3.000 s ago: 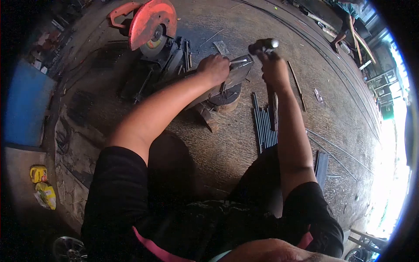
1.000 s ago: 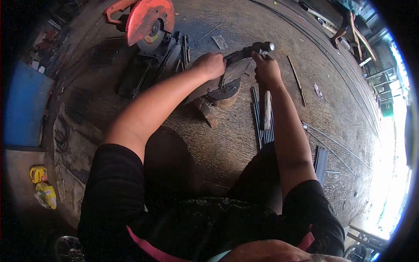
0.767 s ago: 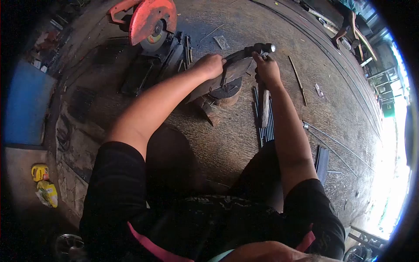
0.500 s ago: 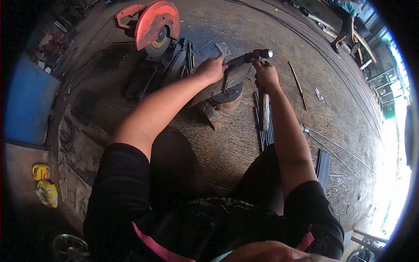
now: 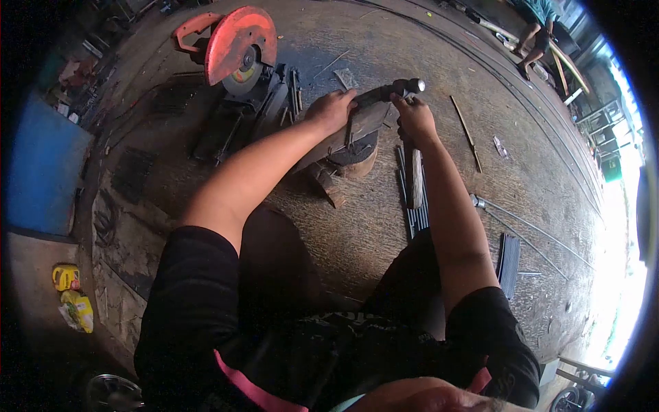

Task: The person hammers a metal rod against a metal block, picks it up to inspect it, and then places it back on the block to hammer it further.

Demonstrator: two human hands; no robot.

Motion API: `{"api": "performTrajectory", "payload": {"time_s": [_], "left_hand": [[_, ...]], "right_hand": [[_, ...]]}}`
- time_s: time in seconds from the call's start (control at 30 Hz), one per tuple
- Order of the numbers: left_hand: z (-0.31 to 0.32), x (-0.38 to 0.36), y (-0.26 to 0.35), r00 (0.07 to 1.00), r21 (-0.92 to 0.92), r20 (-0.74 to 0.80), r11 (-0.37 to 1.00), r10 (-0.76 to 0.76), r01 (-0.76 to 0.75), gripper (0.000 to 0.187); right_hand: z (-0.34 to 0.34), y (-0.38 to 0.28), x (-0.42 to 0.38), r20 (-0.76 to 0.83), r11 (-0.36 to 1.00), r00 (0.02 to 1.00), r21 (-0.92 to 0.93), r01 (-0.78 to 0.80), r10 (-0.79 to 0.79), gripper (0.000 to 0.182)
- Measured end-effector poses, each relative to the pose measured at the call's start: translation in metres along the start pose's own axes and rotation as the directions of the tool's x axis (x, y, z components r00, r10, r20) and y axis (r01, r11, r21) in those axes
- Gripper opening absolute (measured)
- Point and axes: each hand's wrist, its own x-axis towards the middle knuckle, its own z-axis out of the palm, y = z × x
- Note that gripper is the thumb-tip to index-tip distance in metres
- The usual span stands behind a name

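Observation:
My right hand (image 5: 417, 120) is closed around a hammer (image 5: 410, 86) close below its head, whose round face shines. The hammer's worn wooden handle (image 5: 417, 180) hangs down below the fist. To the left, my left hand (image 5: 332, 111) is closed at the upper edge of a dark flat metal piece (image 5: 369, 122), its fingertips partly hidden. That piece lies tilted over a round wooden block (image 5: 362, 162) with a dark top. The hammer head overlaps the far end of the metal piece in this view.
A red cut-off saw (image 5: 241, 44) with a grinding disc stands at the left front. Thin metal rods (image 5: 412, 218) lie by my right knee, and a ribbed dark bundle (image 5: 509, 264) farther right. A yellow container (image 5: 66, 277) sits far left. Another person (image 5: 539, 34) is at upper right.
The view has shifted slightly. Both hands keep their holds, and the hammer stays at almost the same place by the metal piece. The other person shows a little more.

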Motion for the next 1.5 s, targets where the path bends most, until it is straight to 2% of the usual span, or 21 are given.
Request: {"api": "performTrajectory", "payload": {"time_s": [0.1,0.23,0.4,0.5,0.6,0.67,0.8,0.87,0.97,1.0,1.07,1.17,1.4,1.5], "left_hand": [[-0.005,-0.002,0.001,0.999,0.004,0.020,0.999,0.032,-0.032,0.023],[0.002,-0.004,-0.004,0.996,-0.010,-0.066,0.998,0.054,-0.055,0.026],[0.008,-0.008,-0.005,0.993,-0.004,-0.107,0.999,0.053,-0.054,0.030],[0.001,-0.010,-0.001,0.991,0.051,-0.119,0.998,0.054,-0.048,0.035],[-0.007,-0.014,0.002,0.998,0.161,-0.061,0.987,0.027,-0.016,0.038],[-0.012,-0.019,0.006,0.997,0.126,-0.062,0.991,-0.035,0.043,0.035],[0.002,-0.022,-0.020,0.999,0.127,-0.036,0.992,-0.018,0.022,0.031],[0.013,-0.023,-0.033,0.986,0.000,-0.145,0.997,0.078,-0.079,0.027],[0.002,-0.019,-0.021,0.979,-0.001,-0.196,0.999,0.048,-0.049,0.025],[-0.003,-0.018,-0.017,0.980,0.002,-0.193,0.999,0.050,-0.051,0.025],[-0.013,-0.017,-0.008,1.000,0.126,-0.025,0.992,0.001,0.002,0.026],[-0.017,-0.018,0.002,0.999,0.151,0.046,0.988,0.010,-0.017,0.026],[-0.008,-0.021,0.002,0.999,0.127,0.042,0.992,-0.020,0.014,0.028],[-0.005,-0.023,0.000,0.999,0.099,-0.030,0.994,0.039,-0.036,0.025]], "right_hand": [[-0.001,0.000,-0.002,0.023,0.999,0.999,0.041,-0.034,0.033,0.042],[-0.001,0.001,-0.001,0.031,0.996,0.999,0.077,-0.043,0.040,0.039],[-0.001,0.002,0.001,0.020,0.999,1.000,0.032,-0.006,0.005,0.039],[0.000,0.002,-0.002,0.011,0.999,1.000,0.041,-0.008,0.008,0.040],[-0.001,0.001,-0.002,0.005,0.998,1.000,0.059,-0.022,0.022,0.041],[-0.001,0.002,0.000,0.007,0.998,1.000,0.063,-0.030,0.030,0.041],[-0.001,0.005,0.000,0.019,0.997,0.999,0.070,-0.032,0.031,0.041],[-0.001,0.005,0.000,0.017,0.998,1.000,0.056,-0.016,0.016,0.041],[-0.001,0.007,0.000,0.012,0.997,1.000,0.074,0.017,-0.018,0.042],[-0.001,0.007,0.000,0.023,0.997,1.000,0.078,0.007,-0.009,0.042],[-0.002,0.006,0.001,0.032,0.996,0.999,0.084,-0.002,0.000,0.042],[-0.003,0.008,0.002,0.049,0.997,0.999,0.066,-0.027,0.024,0.041],[-0.001,0.006,0.001,0.034,0.999,0.999,0.049,-0.011,0.009,0.046],[-0.003,0.005,0.000,0.037,1.000,0.999,0.014,0.007,-0.007,0.047]]}}
